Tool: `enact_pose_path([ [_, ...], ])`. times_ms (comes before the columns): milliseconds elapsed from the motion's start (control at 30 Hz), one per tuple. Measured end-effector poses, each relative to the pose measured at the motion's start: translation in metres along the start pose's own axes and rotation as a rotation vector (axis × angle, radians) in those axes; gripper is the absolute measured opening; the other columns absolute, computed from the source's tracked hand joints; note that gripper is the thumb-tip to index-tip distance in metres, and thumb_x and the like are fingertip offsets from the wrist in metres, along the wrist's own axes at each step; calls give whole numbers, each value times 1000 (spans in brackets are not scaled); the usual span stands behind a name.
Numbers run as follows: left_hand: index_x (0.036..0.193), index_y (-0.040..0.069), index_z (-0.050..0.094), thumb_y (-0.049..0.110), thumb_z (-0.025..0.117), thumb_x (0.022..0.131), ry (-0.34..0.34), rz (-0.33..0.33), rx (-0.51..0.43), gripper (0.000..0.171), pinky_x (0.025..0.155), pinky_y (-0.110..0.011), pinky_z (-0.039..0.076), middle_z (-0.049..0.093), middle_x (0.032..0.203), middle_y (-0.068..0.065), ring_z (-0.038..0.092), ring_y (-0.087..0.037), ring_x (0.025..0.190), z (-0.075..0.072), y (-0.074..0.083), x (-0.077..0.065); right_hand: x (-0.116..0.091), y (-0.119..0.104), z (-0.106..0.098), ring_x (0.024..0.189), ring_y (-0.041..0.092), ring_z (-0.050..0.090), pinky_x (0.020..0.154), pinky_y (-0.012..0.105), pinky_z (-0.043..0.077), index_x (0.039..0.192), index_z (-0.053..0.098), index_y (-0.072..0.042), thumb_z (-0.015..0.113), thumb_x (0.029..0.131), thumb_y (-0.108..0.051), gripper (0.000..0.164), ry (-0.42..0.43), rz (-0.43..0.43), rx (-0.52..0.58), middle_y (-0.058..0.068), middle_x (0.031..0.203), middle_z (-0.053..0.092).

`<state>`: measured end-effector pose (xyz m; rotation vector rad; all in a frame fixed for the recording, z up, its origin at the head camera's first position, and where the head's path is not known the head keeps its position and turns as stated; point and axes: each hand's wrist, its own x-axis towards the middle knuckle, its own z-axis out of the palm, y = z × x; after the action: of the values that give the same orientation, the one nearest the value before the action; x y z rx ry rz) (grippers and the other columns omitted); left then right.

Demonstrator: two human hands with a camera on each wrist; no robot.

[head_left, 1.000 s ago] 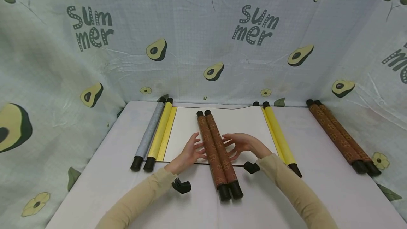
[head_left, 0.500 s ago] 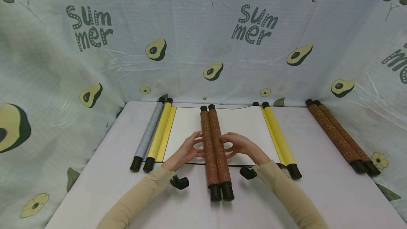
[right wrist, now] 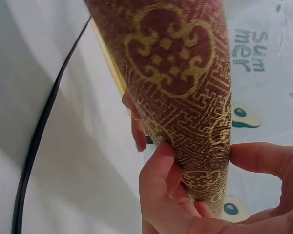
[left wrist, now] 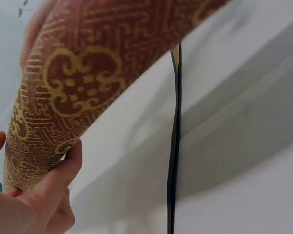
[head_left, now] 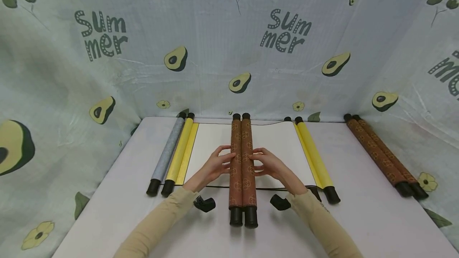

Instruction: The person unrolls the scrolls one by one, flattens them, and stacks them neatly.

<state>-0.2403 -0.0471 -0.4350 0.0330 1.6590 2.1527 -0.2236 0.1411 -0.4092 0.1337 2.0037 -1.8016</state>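
A brown scroll with two rollers side by side, black end knobs and a gold floral pattern is held upright in the head view, over a partly unrolled yellow-edged scroll. My left hand grips its left roller; in the left wrist view fingers bend under the patterned fabric. My right hand grips the right roller; in the right wrist view the thumb and fingers pinch the roll from opposite sides. The unrolled scroll's white sheet lies flat below, with a yellow roller at its right.
Left of the sheet lie a yellow roller and a grey-blue roll. Another brown scroll rests at the table's right edge. A printed cloth closes off the back and sides.
The brown scroll has turned from a slant to nearly straight, its near end swinging left and its far end shifting right. Both hands stay on it.
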Motion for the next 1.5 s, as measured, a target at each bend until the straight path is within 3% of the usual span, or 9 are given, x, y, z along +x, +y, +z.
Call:
enact_pose_path([
  [200,130,14,33,17,56,87,34,8,127,49,65,-33,51,50,113,-15,59,-22,88,3,4,-1,-3,-1,1,117,45,42,74,39,49,139,20,-7,46,91,-18,55,-16,-26,13,23,133,33],
  [467,131,12,28,27,61,84,62,-8,204,59,69,-37,52,47,121,-23,58,-33,101,12,11,1,-6,-2,2,113,46,46,85,51,45,139,17,-4,57,85,-22,69,-11,-49,-57,25,132,35],
  [733,130,6,29,39,61,81,103,-29,300,67,57,-30,50,47,118,-22,61,-32,95,21,20,4,-4,-1,5,99,33,57,74,41,49,138,19,-8,68,77,-30,81,67,-46,-151,20,127,39],
  [900,123,4,32,41,65,77,132,-22,355,68,59,-35,52,50,112,-21,63,-27,85,24,19,6,-5,-1,10,96,29,56,67,36,50,136,20,-8,70,74,-32,83,102,-41,-190,19,124,39],
  [1133,115,0,33,37,71,73,138,-1,392,67,60,-38,53,49,107,-21,63,-23,74,25,17,6,-5,-2,14,99,32,56,68,38,51,136,18,-4,71,74,-30,86,113,-45,-211,22,124,38],
  [1500,116,3,35,25,67,77,102,-25,363,55,51,-28,50,53,102,-18,60,-16,66,25,19,7,-8,-1,9,85,24,61,68,37,51,136,17,-4,68,76,-21,80,84,-18,-143,24,119,44],
])
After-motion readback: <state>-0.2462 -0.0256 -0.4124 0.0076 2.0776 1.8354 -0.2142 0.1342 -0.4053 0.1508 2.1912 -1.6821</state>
